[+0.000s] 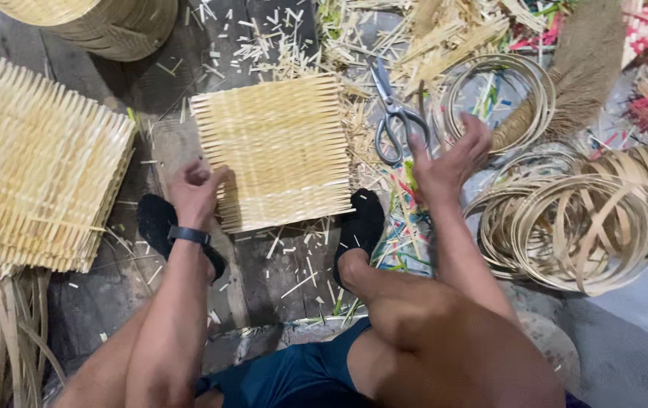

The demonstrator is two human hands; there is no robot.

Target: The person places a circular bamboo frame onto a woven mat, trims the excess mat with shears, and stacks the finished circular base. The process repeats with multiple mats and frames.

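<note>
Between the person's two dark-socked feet (359,227), a square woven bamboo mat (275,151) lay flat on the dark floor, its loose strip ends sticking out along every edge. It looked finished in the weave but untrimmed, so the step in hand seemed to be picking up a tool for it: the next move would call for closing the fingers through the handles of the steel scissors (393,115), which lay just beside the mat's right edge. The left hand (194,190), a dark band on its wrist, rested loosely curled against the mat's lower left corner, touching the protruding ends and pinning that side down. The right hand (448,155) hung above the floor near the scissor handles, fingers spread apart and gripping nothing, wrist bent back, forearm running up from a raised knee. Farther right sat coils of bamboo hoops (584,227); at the left, a stack of similar mats (33,166); offcuts littered the ground around.
</note>
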